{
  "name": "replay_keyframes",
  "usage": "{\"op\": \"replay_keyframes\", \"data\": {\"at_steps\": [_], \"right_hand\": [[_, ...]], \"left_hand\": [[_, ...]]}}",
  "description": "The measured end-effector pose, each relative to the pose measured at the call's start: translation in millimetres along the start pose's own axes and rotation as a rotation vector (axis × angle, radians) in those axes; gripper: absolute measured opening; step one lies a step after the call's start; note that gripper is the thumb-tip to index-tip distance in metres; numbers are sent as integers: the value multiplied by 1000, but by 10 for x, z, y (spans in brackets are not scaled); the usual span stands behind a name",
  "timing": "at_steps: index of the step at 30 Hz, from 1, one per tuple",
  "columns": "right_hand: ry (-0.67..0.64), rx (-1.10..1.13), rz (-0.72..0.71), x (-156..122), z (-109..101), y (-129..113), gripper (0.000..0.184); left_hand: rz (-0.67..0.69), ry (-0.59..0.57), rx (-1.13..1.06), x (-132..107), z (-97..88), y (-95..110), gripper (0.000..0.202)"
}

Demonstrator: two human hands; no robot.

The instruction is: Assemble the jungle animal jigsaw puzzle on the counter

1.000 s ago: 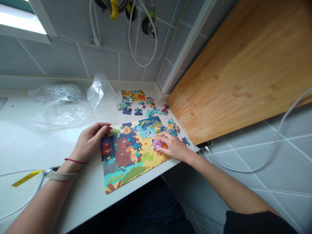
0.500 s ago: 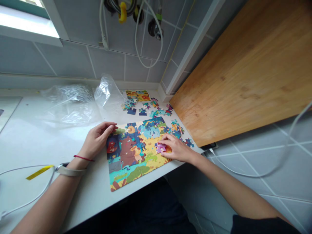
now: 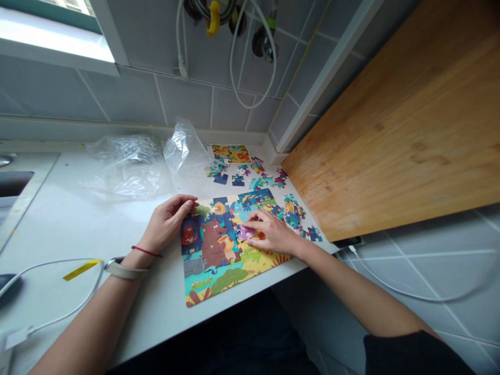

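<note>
A colourful animal jigsaw puzzle [image 3: 219,260] lies flat on the white counter [image 3: 58,229] near its front edge. My left hand [image 3: 167,221] rests on the puzzle's upper left corner, fingers loosely curled and pressing it down. My right hand [image 3: 269,232] lies on the middle of the puzzle, its fingertips pinching a purple puzzle piece [image 3: 246,233] against the picture. Several loose pieces [image 3: 291,211] lie just right of the puzzle, and more loose pieces [image 3: 250,174] lie behind it.
A small reference picture [image 3: 230,153] lies by the tiled wall. Crumpled clear plastic bags [image 3: 128,166] sit behind my left hand. A large wooden board [image 3: 398,120] leans at the right. A white cable [image 3: 58,291] crosses the counter at left; a sink edge [image 3: 19,203] shows far left.
My right hand has slid the purple piece leftward across the puzzle, towards its middle. The left hand stays on the corner. The camera has shifted, bringing the sink edge into view.
</note>
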State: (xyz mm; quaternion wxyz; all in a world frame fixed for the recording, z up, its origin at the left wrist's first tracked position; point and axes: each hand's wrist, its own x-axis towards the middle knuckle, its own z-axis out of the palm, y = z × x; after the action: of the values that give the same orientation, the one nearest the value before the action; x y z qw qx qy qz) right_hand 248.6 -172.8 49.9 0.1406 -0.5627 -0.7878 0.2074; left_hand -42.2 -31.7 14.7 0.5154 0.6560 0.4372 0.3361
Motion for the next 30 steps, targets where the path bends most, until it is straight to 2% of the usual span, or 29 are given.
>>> {"op": "replay_keyframes", "data": {"at_steps": [4,10,18,23,30], "right_hand": [[2,3,20,-17,-42,64,38],[63,-48,-20,-153,-71,226,28],[100,-37,-17,-228,-26,243,26],[152,-68,39,-213,-57,339,35],[79,-25,8,-144,-139,451,42]], "left_hand": [[2,-2,-1,-2,-5,12,62],[-1,-4,2,-4,0,31,63],[-3,-6,-2,-5,-5,28,62],[3,1,-14,-8,1,32,63],[4,-3,-5,-13,3,52,63]]}}
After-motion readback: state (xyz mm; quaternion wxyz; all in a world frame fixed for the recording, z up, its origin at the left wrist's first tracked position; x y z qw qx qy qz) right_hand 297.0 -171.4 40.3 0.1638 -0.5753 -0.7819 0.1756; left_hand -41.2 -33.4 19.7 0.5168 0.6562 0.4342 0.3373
